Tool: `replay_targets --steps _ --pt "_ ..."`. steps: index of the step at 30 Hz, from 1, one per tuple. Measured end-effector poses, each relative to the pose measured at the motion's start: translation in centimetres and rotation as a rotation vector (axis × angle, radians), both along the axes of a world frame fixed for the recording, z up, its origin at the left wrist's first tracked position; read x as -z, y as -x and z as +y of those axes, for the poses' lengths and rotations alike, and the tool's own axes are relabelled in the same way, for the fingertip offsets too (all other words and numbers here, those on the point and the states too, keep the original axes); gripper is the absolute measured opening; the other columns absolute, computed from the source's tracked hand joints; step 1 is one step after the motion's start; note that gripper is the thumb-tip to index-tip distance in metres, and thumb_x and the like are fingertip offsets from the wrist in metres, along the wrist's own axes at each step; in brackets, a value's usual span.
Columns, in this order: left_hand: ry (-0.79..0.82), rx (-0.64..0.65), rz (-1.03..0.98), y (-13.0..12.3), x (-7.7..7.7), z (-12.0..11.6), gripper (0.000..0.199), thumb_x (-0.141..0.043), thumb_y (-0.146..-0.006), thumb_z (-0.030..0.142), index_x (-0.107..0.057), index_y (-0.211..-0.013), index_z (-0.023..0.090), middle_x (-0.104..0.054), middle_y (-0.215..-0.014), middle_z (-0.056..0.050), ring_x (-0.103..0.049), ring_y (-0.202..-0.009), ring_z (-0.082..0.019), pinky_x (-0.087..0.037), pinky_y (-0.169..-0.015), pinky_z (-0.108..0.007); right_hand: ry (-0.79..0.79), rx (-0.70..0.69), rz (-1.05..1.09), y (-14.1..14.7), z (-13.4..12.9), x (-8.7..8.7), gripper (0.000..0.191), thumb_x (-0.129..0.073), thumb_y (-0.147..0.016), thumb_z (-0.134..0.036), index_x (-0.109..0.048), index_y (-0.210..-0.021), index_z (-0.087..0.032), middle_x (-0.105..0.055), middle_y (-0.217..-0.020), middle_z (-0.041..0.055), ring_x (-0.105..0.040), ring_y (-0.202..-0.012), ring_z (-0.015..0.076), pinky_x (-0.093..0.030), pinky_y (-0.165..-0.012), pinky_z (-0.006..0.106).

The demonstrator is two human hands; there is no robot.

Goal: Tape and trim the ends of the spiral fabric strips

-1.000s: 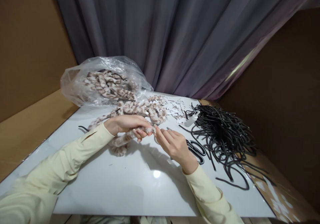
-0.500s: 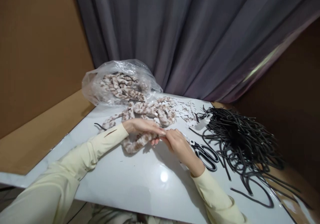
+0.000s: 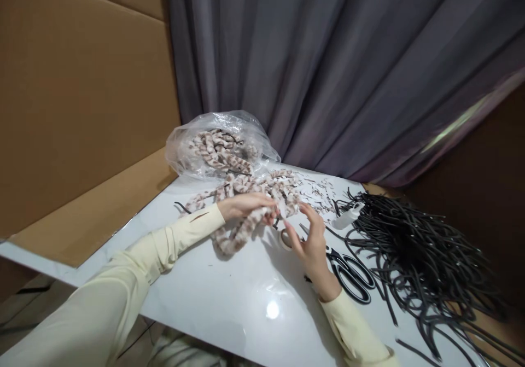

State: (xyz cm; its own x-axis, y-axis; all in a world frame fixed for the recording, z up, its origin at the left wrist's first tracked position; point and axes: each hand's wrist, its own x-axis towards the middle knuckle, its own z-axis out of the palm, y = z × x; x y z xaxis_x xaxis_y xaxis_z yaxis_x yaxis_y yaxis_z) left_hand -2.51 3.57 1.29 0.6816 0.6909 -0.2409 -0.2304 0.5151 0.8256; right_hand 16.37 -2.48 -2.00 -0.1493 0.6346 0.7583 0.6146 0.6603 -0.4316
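My left hand (image 3: 248,204) is closed around the end of a plush, brown-and-white fabric tube (image 3: 241,234), which loops down onto the table below it. A whitish bit shows at the tube's end by the fingertips; I cannot make out what it is. Just to the right, my right hand (image 3: 314,241) has thumb and forefinger spread apart, with nothing visible between them. Its thumb points at the tube's end. Partly behind that hand lies a small pale ring (image 3: 286,239), perhaps a tape roll. Black-and-white scissors (image 3: 350,274) rest beside the right wrist.
More plush tubes (image 3: 283,186) lie behind my hands, and a clear plastic bag (image 3: 180,151) holds others. Fabric scraps (image 3: 318,192) are scattered nearby. A small white bottle (image 3: 346,216) leans by a heap of black cords (image 3: 414,252). Cardboard (image 3: 90,93) and a grey curtain (image 3: 262,55) border the white table (image 3: 221,307).
My right hand has come away from my left and opened its fingers, uncovering the tube's end and the pale ring. The whole view has shifted slightly.
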Motion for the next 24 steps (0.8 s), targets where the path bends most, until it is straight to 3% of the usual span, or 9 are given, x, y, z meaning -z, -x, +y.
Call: replay_targets --steps 3,6,8,10,13,16,19,22,24 --pt "0.033 -0.153 -0.131 1.4 -3.0 0.3 0.034 -0.034 -0.094 0.017 -0.054 -0.068 0.009 -0.052 -0.056 0.000 -0.051 -0.047 -0.005 -0.047 -0.052 -0.014 0.459 -0.109 0.327 0.6 -0.5 -0.3 0.033 -0.047 -0.087 -0.044 -0.056 -0.097 -0.014 -0.064 -0.085 0.0112 -0.060 -0.073 0.0209 -0.047 -0.070 0.037" --pt "0.051 -0.187 -0.326 1.7 -5.4 -0.8 0.035 -0.029 -0.096 0.023 -0.053 -0.074 0.010 -0.045 -0.059 0.002 -0.045 -0.047 -0.004 -0.046 -0.053 -0.014 1.220 -0.592 0.567 2.5 -1.8 -0.1 0.058 -0.030 -0.087 -0.060 -0.061 -0.086 -0.010 -0.066 -0.071 0.0119 -0.057 -0.052 0.0164 -0.044 -0.054 0.030" --pt "0.068 -0.161 -0.437 1.1 -6.2 -2.0 0.032 -0.030 -0.095 0.022 -0.054 -0.080 0.008 -0.045 -0.063 0.001 -0.045 -0.049 -0.005 -0.047 -0.055 -0.017 1.649 -0.892 0.695 4.1 -2.8 0.0 0.077 -0.020 -0.084 -0.068 -0.063 -0.090 -0.005 -0.068 -0.083 0.0189 -0.063 -0.063 0.0210 -0.046 -0.057 0.032" --pt "0.083 -0.129 -0.447 0.2 -6.6 -3.1 0.029 -0.033 -0.094 0.019 -0.055 -0.078 0.008 -0.046 -0.065 -0.001 -0.047 -0.051 -0.006 -0.047 -0.054 -0.019 1.811 -1.059 0.882 5.9 -3.2 -0.2 0.080 -0.019 -0.082 -0.070 -0.062 -0.099 -0.004 -0.066 -0.100 0.0212 -0.065 -0.084 0.0262 -0.047 -0.071 0.035" --pt "0.090 -0.139 -0.450 -1.1 -7.0 -3.4 0.027 -0.037 -0.092 0.018 -0.055 -0.075 0.009 -0.048 -0.066 -0.001 -0.048 -0.053 -0.007 -0.046 -0.054 -0.019 1.703 -1.097 1.172 8.0 -2.2 -1.4 0.061 -0.026 -0.088 -0.059 -0.063 -0.097 -0.010 -0.067 -0.103 0.0138 -0.063 -0.092 0.0233 -0.045 -0.083 0.034" --pt "0.064 -0.194 -0.466 -1.4 -8.2 -2.6 0.029 -0.038 -0.092 0.020 -0.055 -0.071 0.010 -0.051 -0.062 -0.002 -0.051 -0.053 -0.009 -0.045 -0.052 -0.020 1.360 -0.959 1.413 8.9 1.4 -3.7 0.040 -0.032 -0.092 -0.042 -0.062 -0.080 -0.018 -0.070 -0.082 0.0043 -0.063 -0.080 0.0172 -0.049 -0.079 0.031" --pt "-0.014 -0.240 -0.510 -0.6 -10.2 -1.0 0.031 -0.035 -0.092 0.018 -0.053 -0.068 0.011 -0.053 -0.059 -0.001 -0.051 -0.049 -0.009 -0.045 -0.051 -0.022 1.003 -0.738 1.252 7.7 6.4 -6.2 0.031 -0.035 -0.091 -0.030 -0.061 -0.079 -0.017 -0.067 -0.077 0.0034 -0.061 -0.075 0.0133 -0.051 -0.075 0.028" --pt "-0.133 -0.345 -0.518 0.8 -11.7 1.3 0.032 -0.035 -0.092 0.020 -0.054 -0.069 0.011 -0.052 -0.055 0.001 -0.049 -0.044 -0.008 -0.044 -0.049 -0.020 0.869 -0.646 1.148 4.5 10.8 -8.0 0.029 -0.035 -0.093 -0.026 -0.060 -0.087 -0.014 -0.065 -0.085 0.0042 -0.060 -0.081 0.0105 -0.050 -0.077 0.025" --pt "-0.142 -0.442 -0.482 1.5 -11.7 3.0 0.033 -0.035 -0.092 0.023 -0.054 -0.068 0.012 -0.053 -0.055 0.000 -0.050 -0.045 -0.008 -0.042 -0.046 -0.019 0.808 -0.574 1.044 2.0 12.7 -8.3 0.022 -0.044 -0.092 -0.029 -0.059 -0.097 -0.013 -0.063 -0.095 0.0052 -0.060 -0.084 0.0134 -0.051 -0.076 0.030"
